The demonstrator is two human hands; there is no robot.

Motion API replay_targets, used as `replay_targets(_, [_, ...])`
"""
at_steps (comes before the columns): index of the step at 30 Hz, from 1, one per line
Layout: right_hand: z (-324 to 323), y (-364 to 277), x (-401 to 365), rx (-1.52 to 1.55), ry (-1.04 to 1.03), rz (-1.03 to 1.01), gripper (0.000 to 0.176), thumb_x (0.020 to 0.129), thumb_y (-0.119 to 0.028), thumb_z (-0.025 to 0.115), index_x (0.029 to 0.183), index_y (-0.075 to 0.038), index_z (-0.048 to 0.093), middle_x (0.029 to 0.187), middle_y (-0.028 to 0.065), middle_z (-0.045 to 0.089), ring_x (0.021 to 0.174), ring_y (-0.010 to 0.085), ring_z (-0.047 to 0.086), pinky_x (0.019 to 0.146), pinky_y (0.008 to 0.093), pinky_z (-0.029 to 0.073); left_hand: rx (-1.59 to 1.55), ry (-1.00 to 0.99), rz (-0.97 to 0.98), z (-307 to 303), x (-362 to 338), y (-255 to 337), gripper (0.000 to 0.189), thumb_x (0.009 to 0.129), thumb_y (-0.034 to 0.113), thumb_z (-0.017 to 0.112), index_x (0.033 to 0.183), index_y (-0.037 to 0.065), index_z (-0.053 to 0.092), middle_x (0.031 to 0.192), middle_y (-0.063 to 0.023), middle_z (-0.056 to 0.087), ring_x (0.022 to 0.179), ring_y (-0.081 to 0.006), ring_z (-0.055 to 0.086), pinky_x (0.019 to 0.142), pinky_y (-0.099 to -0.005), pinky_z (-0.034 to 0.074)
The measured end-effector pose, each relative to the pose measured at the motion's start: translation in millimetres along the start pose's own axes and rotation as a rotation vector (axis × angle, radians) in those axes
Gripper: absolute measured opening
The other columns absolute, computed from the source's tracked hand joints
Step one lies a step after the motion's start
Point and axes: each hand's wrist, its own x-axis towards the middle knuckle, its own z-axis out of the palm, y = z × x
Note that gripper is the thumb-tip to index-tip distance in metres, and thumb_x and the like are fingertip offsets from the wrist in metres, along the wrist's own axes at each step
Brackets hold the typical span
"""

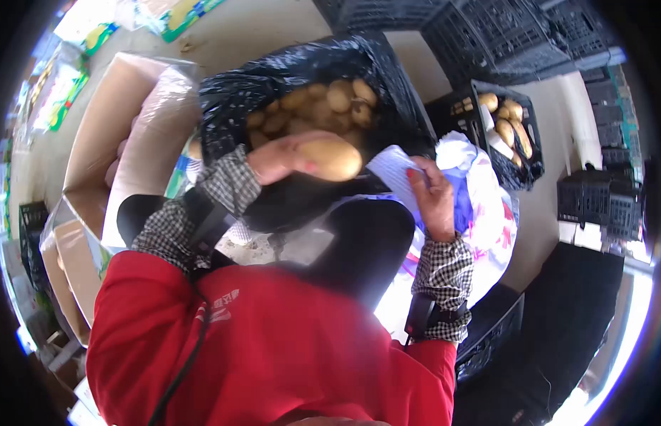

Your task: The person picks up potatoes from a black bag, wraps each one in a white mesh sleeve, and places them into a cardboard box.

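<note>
A large yellow-brown potato [330,159] lies in my left hand [277,157], above the near part of a crate lined with black plastic [288,60]. Many more potatoes [313,103] fill that crate. To the right, my right hand [435,195] pinches a whitish-lilac sheet of foam wrap [396,172] between thumb and fingers. The sheet's tip comes close to the potato, with a small gap between them. Below my right hand sits a bag of white and purple wrapping [490,206].
An open cardboard box [93,135] stands at the left. At the right, a smaller black crate [533,131] holds several potatoes. Black plastic crates [487,35] are stacked at the top right. A dark cloth-covered block [565,319] is at the lower right.
</note>
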Motion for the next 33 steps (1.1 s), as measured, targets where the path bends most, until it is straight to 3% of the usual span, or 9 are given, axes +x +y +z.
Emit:
replay_targets(5, [49,-45,24,0.032,-0.108,-0.228,0.019,0.081,-0.012,0.055,0.097,-0.003,0.055,0.088,0.0127,0.058,0.080,0.0198,0.057,0.073,0.0275,0.043,-0.298,0.096,0.110,12,-53,19,0.060,0.075,0.030,0.059,0.124,0.004,0.037,0.115,-0.0124,0.051,0.096,-0.0227,0.055,0.072,-0.0304,0.048])
replay_targets(8, [70,-46,37,0.234,-0.124,-0.240,0.033,0.079,-0.001,0.046,0.112,-0.003,0.044,0.097,0.0081,0.053,0.087,0.0154,0.051,0.077,0.0253,0.040,-0.445,0.462,0.236,-13,-117,44,0.046,0.082,0.027,0.051,0.122,0.008,0.041,0.104,-0.0085,0.058,0.083,-0.0208,0.060,0.064,-0.0295,0.049])
replay_targets(12, [86,-91,53,0.364,-0.284,-0.260,0.064,0.069,0.011,0.032,0.130,-0.007,0.030,0.107,0.0066,0.049,0.091,0.0112,0.048,0.081,0.0223,0.036,-0.387,0.818,0.608,-74,-240,72,0.041,0.081,0.028,0.049,0.117,0.009,0.045,0.108,-0.0092,0.054,0.088,-0.0202,0.056,0.074,-0.0327,0.046])
replay_targets(15, [102,-107,61,0.305,-0.304,-0.350,0.059,0.068,0.009,0.032,0.126,-0.002,0.035,0.111,0.0080,0.048,0.099,0.0136,0.048,0.086,0.0242,0.035,-0.215,0.893,0.866,-99,-377,103,0.041,0.077,0.031,0.053,0.109,0.005,0.047,0.097,-0.0093,0.056,0.080,-0.0197,0.057,0.071,-0.0296,0.048])
replay_targets(17, [112,-106,66,0.383,-0.357,-0.271,0.055,0.069,0.008,0.033,0.123,0.000,0.035,0.111,0.0086,0.048,0.101,0.0152,0.047,0.088,0.0255,0.035,-0.198,1.506,1.130,-118,-466,122,0.046,0.079,0.034,0.056,0.111,0.003,0.045,0.098,-0.0110,0.056,0.086,-0.0202,0.057,0.075,-0.0318,0.049])
replay_targets(19, [119,-101,72,0.439,-0.359,-0.204,0.051,0.071,0.007,0.034,0.121,0.001,0.036,0.111,0.0093,0.048,0.102,0.0164,0.047,0.089,0.0264,0.034,-0.491,1.803,1.382,-107,-511,143,0.045,0.080,0.034,0.056,0.110,0.002,0.046,0.098,-0.0106,0.056,0.089,-0.0200,0.056,0.080,-0.0337,0.048])
replay_targets(21, [122,-95,74,0.476,-0.315,-0.144,0.047,0.073,0.006,0.035,0.119,0.001,0.036,0.111,0.0102,0.048,0.103,0.0171,0.047,0.090,0.0269,0.034,-0.442,1.836,1.179,-109,-512,144,0.043,0.082,0.033,0.054,0.112,0.004,0.045,0.098,-0.0094,0.056,0.090,-0.0196,0.055,0.081,-0.0337,0.046])
replay_targets(24, [124,-86,79,0.625,-0.222,-0.090,0.039,0.078,0.001,0.043,0.117,0.000,0.038,0.107,0.0094,0.048,0.097,0.0166,0.048,0.084,0.0281,0.038,-0.178,1.744,0.742,-112,-428,140,0.037,0.083,0.032,0.053,0.113,0.010,0.047,0.097,-0.0053,0.055,0.084,-0.0169,0.052,0.079,-0.0300,0.043])
replay_targets(33, [88,-30,98,1.137,0.009,0.042,0.028,0.084,-0.002,0.044,0.112,-0.001,0.044,0.111,0.0106,0.050,0.104,0.0210,0.048,0.091,0.0350,0.038,0.922,0.345,-0.220,-127,-53,39,0.034,0.084,0.028,0.052,0.111,0.007,0.050,0.090,-0.0064,0.059,0.080,-0.0150,0.056,0.067,-0.0266,0.045])
